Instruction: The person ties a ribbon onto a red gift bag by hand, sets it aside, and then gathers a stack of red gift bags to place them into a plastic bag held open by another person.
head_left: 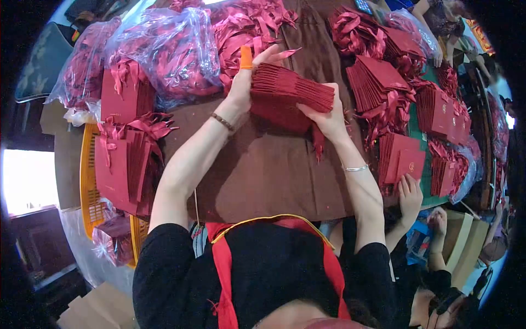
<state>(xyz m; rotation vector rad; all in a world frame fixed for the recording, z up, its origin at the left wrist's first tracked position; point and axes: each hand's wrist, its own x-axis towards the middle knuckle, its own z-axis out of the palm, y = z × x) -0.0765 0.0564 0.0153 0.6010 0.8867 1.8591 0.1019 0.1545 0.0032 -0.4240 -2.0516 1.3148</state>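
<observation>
A thick stack of red paper bags (pixel 290 96) is held above the brown tablecloth (pixel 263 175). My left hand (pixel 244 82) presses against its left end, with an orange cover on the thumb and the other fingers partly hidden behind the stack. My right hand (pixel 326 115) grips the right end, thumb in front. Red ribbon hangs below the stack near my right hand. Behind my left hand lies a heap of red ribbons (pixel 235 24).
Red bags with ribbons (pixel 118 170) stand at the left, by a yellow basket (pixel 87 181) and ribbons in clear plastic (pixel 175 55). More bag stacks (pixel 378 82) lie at the right. A co-worker's hand (pixel 410 197) touches red bags there; other people sit further right.
</observation>
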